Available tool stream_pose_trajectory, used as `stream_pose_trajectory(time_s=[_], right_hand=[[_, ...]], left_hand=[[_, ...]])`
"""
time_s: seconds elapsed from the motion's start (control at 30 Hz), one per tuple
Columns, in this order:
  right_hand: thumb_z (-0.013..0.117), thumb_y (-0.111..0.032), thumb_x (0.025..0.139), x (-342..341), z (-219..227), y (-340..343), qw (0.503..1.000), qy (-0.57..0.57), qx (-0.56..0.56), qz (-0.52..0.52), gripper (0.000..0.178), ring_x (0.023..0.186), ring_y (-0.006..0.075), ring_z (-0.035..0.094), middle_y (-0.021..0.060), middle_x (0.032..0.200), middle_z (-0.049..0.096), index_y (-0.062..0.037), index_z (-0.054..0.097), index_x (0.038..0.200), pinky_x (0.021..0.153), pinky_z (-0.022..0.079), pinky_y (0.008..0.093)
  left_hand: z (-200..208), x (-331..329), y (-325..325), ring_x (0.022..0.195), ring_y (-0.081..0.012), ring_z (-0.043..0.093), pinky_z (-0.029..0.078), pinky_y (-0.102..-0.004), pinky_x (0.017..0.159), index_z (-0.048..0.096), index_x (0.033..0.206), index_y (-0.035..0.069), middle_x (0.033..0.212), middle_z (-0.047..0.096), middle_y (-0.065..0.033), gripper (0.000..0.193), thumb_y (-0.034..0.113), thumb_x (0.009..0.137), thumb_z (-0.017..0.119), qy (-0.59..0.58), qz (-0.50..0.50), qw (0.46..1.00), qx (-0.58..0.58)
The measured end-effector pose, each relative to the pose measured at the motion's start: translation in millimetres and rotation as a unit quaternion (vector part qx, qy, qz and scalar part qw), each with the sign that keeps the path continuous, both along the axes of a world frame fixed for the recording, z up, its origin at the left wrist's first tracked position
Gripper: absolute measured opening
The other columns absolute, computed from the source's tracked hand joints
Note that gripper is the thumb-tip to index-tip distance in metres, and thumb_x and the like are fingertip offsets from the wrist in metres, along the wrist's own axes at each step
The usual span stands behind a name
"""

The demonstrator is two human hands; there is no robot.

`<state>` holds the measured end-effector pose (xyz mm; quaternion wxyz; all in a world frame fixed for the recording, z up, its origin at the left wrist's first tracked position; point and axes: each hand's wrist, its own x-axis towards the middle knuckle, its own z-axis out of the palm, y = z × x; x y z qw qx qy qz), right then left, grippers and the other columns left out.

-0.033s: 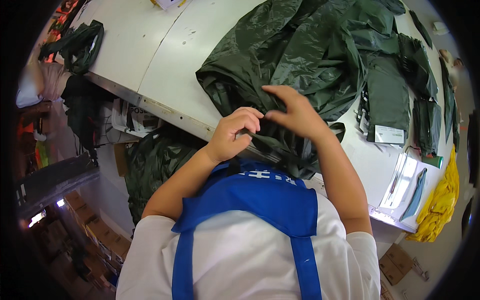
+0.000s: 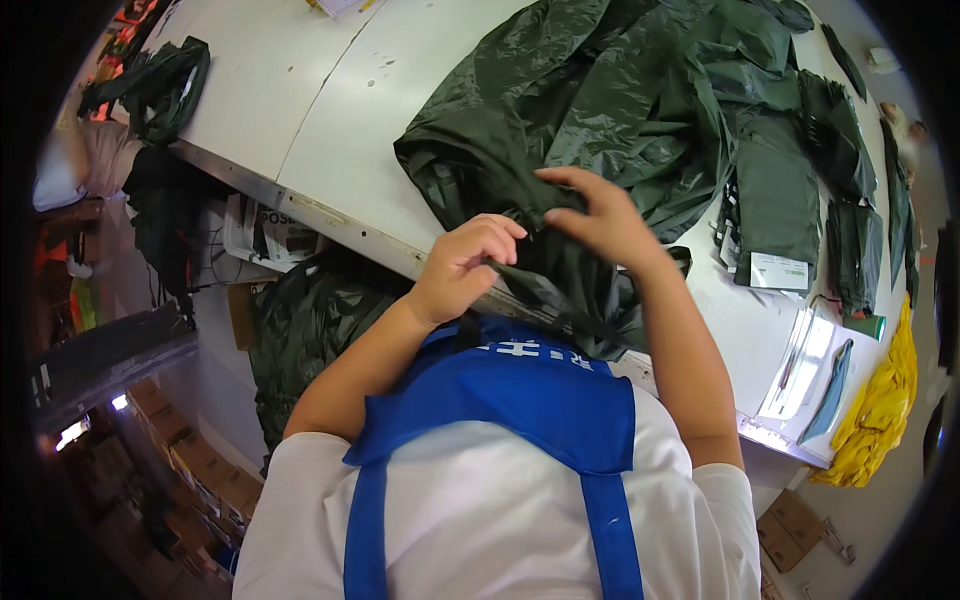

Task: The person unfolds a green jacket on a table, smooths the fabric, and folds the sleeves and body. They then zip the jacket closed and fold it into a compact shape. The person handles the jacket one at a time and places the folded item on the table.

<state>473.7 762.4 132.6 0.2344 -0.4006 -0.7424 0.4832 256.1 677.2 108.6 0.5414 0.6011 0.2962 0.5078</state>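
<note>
Nothing has shifted between the two pictures: they show the same instant. The left hand (image 2: 465, 265) and the right hand (image 2: 600, 220) pinch the dark green raincoat (image 2: 600, 110) at the near edge of the white worktop (image 2: 330, 120), exactly as before, about 12 o'clock from the person's chest.

A garment packing workshop is suggested. A long white table (image 2: 330, 130) fills the upper frame, spread with dark green rainwear (image 2: 620, 110) and folded, packed pieces (image 2: 775, 215) at the right. Cardboard boxes (image 2: 200, 470) are stacked on the floor at lower left, and yellow material (image 2: 880, 410) is seen at right.
</note>
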Motion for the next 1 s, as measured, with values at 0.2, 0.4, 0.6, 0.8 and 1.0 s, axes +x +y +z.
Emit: stream_pose_trajectory(time_s=[0.2,0.4,0.6,0.8,1.0], right_hand=[[0.061,-0.004,0.079,20,16,5,0.950,0.127,-0.283,-0.038,0.040,0.102,0.0122,0.051,0.0030,0.108,0.058,-0.0041,0.058,0.119,0.090,0.040,0.0267],[0.058,-0.004,0.083,32,24,8,0.922,0.170,-0.342,-0.062,0.032,0.093,0.0103,0.054,0.0036,0.103,0.060,-0.0007,0.057,0.115,0.085,0.043,0.0240],[0.054,0.000,0.087,141,19,-3,0.916,0.218,-0.165,-0.294,0.019,0.082,0.0090,0.054,0.0020,0.091,0.059,-0.0011,0.059,0.105,0.076,0.043,0.0213],[0.045,0.006,0.086,170,88,-36,0.909,0.299,0.049,-0.288,0.020,0.083,0.0116,0.049,0.0058,0.094,0.055,-0.0001,0.056,0.101,0.079,0.041,0.0230],[0.042,0.004,0.088,149,199,-46,0.864,0.403,0.226,-0.201,0.020,0.083,0.0160,0.051,0.0115,0.101,0.055,-0.0017,0.054,0.102,0.083,0.046,0.0325]], left_hand=[[33,-16,12,0.091,-0.0199,0.061,0.046,-0.0335,0.086,0.060,0.101,0.002,0.098,0.063,-0.0097,0.023,0.003,0.079,0.053,0.187,0.099,0.975,-0.075],[52,5,74,0.093,-0.0246,0.055,0.034,-0.0429,0.099,0.065,0.102,0.015,0.090,0.061,-0.0022,0.043,-0.002,0.063,0.056,0.483,0.096,0.816,0.303],[89,-98,127,0.086,-0.0280,0.056,0.042,-0.0405,0.081,0.066,0.092,0.010,0.085,0.062,-0.0053,0.034,-0.005,0.065,0.054,0.413,0.152,0.848,0.297],[80,-117,115,0.132,-0.0308,0.036,0.031,-0.0344,0.108,0.043,0.138,0.016,0.142,0.040,-0.0124,0.062,0.009,0.080,0.063,0.774,0.100,0.624,-0.019],[98,68,122,0.143,-0.0278,0.010,0.012,-0.0406,0.115,0.008,0.148,0.006,0.155,0.009,-0.0144,0.120,0.059,0.064,0.075,0.272,-0.140,0.943,0.133]])
